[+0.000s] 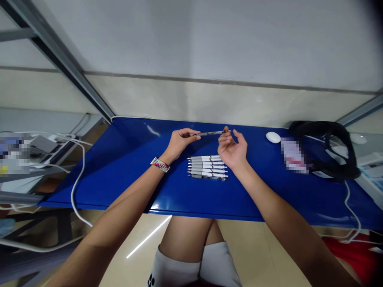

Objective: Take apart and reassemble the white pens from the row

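Note:
A grey and clear pen (212, 133) is held level above the blue table. My left hand (180, 143) pinches its left end between thumb and fingers; a colourful band circles that wrist. At the pen's right end is my right hand (233, 148), palm up, its fingers curled against the barrel and its thumb close to the tip of that end. Below the hands, several white and grey pens (206, 166) lie side by side in a stack of rows, all pointing left. The nearest one has a darker, clear barrel. My right hand hides part of the farthest pens.
The blue table (173, 195) meets a pale wall at the back. To the right are a white mouse (273, 137), a blurred packet (293, 155) and a black padded strap (344, 159). White cables (73, 191) hang at the left, beside a metal frame post (74, 71).

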Demonstrator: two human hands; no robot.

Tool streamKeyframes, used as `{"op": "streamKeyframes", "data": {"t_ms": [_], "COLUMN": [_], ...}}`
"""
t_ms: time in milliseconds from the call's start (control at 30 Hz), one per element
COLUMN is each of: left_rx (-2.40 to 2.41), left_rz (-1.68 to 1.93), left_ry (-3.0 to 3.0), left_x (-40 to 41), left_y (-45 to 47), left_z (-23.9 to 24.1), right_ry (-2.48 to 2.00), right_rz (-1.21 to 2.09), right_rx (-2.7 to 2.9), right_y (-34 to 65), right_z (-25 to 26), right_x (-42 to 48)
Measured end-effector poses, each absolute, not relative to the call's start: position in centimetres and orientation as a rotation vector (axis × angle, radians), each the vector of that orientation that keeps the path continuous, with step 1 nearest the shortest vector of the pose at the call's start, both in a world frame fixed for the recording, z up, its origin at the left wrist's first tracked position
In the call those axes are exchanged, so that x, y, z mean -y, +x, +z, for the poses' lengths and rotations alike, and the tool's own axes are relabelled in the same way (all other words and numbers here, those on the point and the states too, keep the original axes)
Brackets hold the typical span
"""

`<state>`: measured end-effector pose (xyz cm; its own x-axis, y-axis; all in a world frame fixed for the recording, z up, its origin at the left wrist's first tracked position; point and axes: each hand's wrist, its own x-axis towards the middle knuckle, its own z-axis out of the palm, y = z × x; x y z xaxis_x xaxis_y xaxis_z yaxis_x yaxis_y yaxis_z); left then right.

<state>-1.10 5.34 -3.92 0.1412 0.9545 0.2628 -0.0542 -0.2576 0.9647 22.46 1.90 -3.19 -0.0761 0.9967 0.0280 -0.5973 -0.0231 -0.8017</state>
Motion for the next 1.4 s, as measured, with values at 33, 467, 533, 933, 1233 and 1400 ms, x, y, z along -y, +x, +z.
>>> {"op": "streamKeyframes", "data": {"t_ms": [33, 467, 533, 933, 1233, 1400], "left_rx": [-0.941, -0.926, -0.912, -0.97, -0.919, -0.921], "left_rz": [1.304, 1.319, 1.282, 0.93, 0.764, 0.732], "left_ry": [1.436, 1.504, 1.55, 2.02, 2.234, 2.228], "left_x": [-5.4, -5.8, -5.8, -4.5, -4.7, -4.5], "left_y": [-1.1, -1.8, -2.0, -2.9, -3.2, -3.3], "left_z": [-3.9, -3.8, -3.7, -2.4, -3.1, -2.9], "right_ry": [-0.656, -0.765, -0.875, -1.206, -1.188, -1.203], "right_rz": [1.526, 1.451, 1.289, 0.863, 0.768, 0.768], "right_rx": [0.736, 0.832, 0.983, 1.819, 2.027, 2.056], "right_y": [22.3, 22.4, 22.8, 26.0, 26.4, 26.5], "right_z": [-3.1, -2.4, -2.5, -2.4, -2.9, -2.9], "right_x": [-1.8, -2.3, -2.4, -1.5, -1.4, -1.4]}}
